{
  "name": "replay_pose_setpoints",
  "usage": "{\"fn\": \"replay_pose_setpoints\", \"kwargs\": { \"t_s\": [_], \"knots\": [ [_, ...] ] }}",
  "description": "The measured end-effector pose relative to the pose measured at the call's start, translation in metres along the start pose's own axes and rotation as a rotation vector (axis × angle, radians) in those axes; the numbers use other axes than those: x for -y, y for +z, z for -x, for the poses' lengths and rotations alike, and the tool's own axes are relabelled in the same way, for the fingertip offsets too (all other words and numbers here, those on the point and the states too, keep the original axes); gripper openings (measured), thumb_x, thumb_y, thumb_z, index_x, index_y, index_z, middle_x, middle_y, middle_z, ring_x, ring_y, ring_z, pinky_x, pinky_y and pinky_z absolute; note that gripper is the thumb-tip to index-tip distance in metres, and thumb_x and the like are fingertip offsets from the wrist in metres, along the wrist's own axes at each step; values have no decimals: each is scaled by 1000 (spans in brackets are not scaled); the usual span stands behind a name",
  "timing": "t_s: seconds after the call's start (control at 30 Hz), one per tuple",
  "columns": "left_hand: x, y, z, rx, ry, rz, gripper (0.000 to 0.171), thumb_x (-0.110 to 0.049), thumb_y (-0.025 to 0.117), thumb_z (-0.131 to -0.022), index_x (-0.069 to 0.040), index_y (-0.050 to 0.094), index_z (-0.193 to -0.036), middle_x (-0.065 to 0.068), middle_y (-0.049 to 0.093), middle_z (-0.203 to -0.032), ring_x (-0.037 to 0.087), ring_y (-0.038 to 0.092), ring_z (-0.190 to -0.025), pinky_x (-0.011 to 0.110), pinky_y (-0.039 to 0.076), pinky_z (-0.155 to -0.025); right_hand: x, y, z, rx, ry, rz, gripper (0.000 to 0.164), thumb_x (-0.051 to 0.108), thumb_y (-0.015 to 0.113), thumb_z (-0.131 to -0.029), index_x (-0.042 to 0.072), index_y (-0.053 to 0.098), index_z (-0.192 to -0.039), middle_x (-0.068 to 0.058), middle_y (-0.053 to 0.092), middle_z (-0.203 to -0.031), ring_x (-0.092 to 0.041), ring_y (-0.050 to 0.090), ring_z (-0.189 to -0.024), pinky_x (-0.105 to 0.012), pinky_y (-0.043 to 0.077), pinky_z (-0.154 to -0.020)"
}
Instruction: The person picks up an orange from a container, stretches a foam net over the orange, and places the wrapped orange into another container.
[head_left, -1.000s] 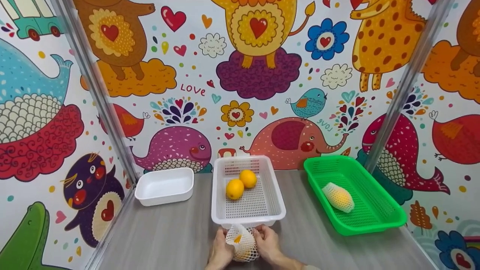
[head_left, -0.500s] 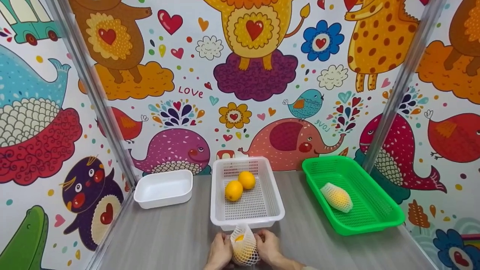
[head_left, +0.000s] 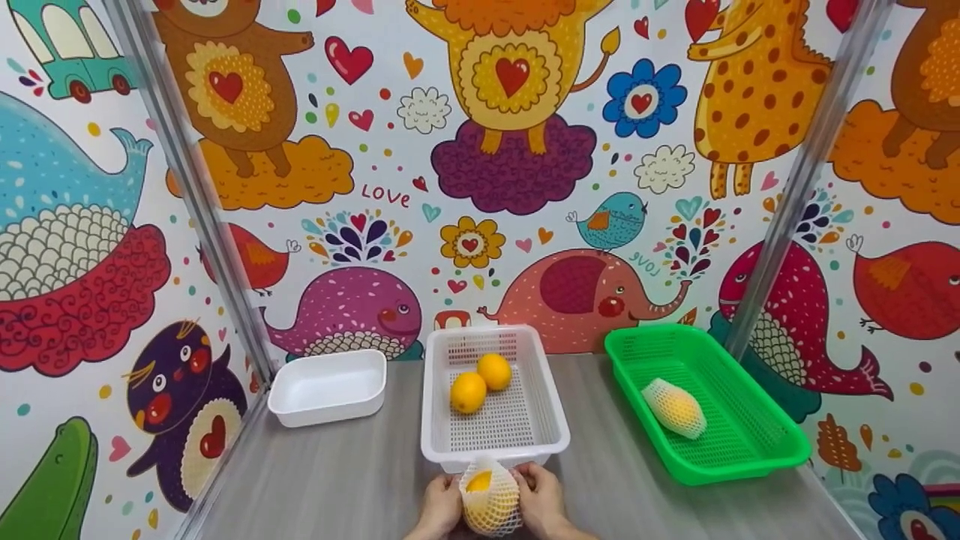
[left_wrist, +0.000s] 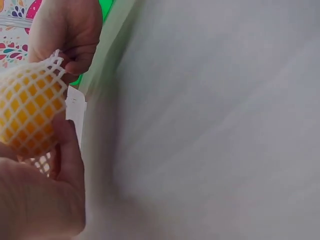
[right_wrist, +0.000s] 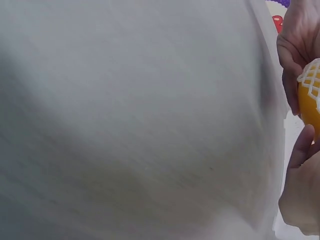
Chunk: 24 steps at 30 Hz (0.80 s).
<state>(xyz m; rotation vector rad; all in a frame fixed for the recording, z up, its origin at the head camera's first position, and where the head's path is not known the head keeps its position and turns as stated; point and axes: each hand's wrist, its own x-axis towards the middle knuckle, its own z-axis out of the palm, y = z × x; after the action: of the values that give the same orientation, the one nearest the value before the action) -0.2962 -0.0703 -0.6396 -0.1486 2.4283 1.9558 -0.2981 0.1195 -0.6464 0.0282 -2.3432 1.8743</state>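
Observation:
Between both hands, in front of the white basket, is an orange (head_left: pixel 478 482) partly covered by a white foam net sleeve (head_left: pixel 492 516). Its bare top shows through the net's opening in the head view. My left hand (head_left: pixel 441 504) grips the net from the left side, its thumb along the fruit in the left wrist view. On the other side my right hand (head_left: pixel 541 496) pinches the net; the left wrist view shows a gathered bit of mesh at the right hand's fingers (left_wrist: pixel 75 65). Some fingertips are hidden behind the orange and net.
Two bare oranges (head_left: pixel 469 392) lie in the white basket (head_left: pixel 562 439). The green basket (head_left: pixel 787 454) at right holds a net-wrapped fruit (head_left: pixel 675 409). A white tray (head_left: pixel 328 386) stands at the back left. Printed walls (head_left: pixel 517 225) enclose the grey table (head_left: pixel 322 480).
The net has been drawn into a rounder fit about the orange, its loose peak lower and the opening wider. Both hands stay beside it. The head view has tilted up slightly.

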Motion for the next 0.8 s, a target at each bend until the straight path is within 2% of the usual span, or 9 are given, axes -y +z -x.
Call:
{"fn": "replay_pose_setpoints", "kwargs": {
  "t_s": [0.1,0.17,0.27,0.37,0.43,0.5,0.57,0.67,0.8],
  "knots": [
    [2,2,0,-4,-63,88,30,-12,50,-107,15,64,-107,20,70,-98,25,66,-91,37,57,-81,-1,0,1,26,3,-48,16,8,64,-105,-7,69,-103,-7,73,-84,-11,63,-73,-24,53,-64],
    [2,4,0,4,-116,185,31,-13,51,-107,15,64,-108,15,69,-95,19,64,-86,32,57,-76,-2,-1,1,49,11,-83,17,6,62,-105,-9,69,-103,-7,74,-85,-9,64,-72,-23,53,-64],
    [1,8,0,38,-225,424,28,-13,56,-104,12,67,-110,8,71,-90,14,66,-80,31,60,-71,-2,0,1,78,42,-148,19,6,61,-105,-11,68,-105,-7,75,-85,-8,65,-72,-22,54,-64],
    [0,12,2,84,-325,669,24,-14,62,-103,8,73,-109,6,75,-88,15,71,-80,35,63,-75,-4,1,0,95,85,-226,19,5,60,-104,-13,67,-108,-5,74,-85,-8,67,-73,-22,55,-65],
    [0,14,4,108,-380,781,23,-14,65,-103,6,76,-107,8,77,-88,17,73,-81,38,63,-79,-5,3,0,109,111,-282,19,2,59,-103,-14,66,-110,-5,75,-87,-9,68,-74,-22,56,-66],
    [0,17,7,129,-410,844,24,-17,65,-105,5,76,-110,9,77,-90,19,74,-85,40,63,-84,-6,3,1,122,128,-316,18,0,59,-102,-15,65,-111,-5,75,-88,-8,68,-75,-22,57,-68],
    [0,19,10,135,-427,860,28,-19,66,-106,6,74,-115,10,78,-93,21,75,-87,42,62,-88,-7,4,3,138,141,-335,19,-1,58,-102,-15,65,-112,-5,75,-90,-9,69,-76,-23,57,-69],
    [-3,20,13,124,-443,819,34,-24,66,-106,6,71,-122,11,78,-96,22,76,-89,44,61,-90,-7,3,5,165,173,-341,21,2,58,-104,-14,65,-116,-4,76,-90,-9,69,-77,-24,58,-70],
    [-7,19,15,94,-449,754,38,-23,63,-107,9,67,-126,12,78,-94,24,77,-86,44,63,-85,-5,0,8,194,207,-333,21,4,58,-104,-11,65,-118,-2,75,-88,-9,70,-78,-25,59,-71]
  ]
}}
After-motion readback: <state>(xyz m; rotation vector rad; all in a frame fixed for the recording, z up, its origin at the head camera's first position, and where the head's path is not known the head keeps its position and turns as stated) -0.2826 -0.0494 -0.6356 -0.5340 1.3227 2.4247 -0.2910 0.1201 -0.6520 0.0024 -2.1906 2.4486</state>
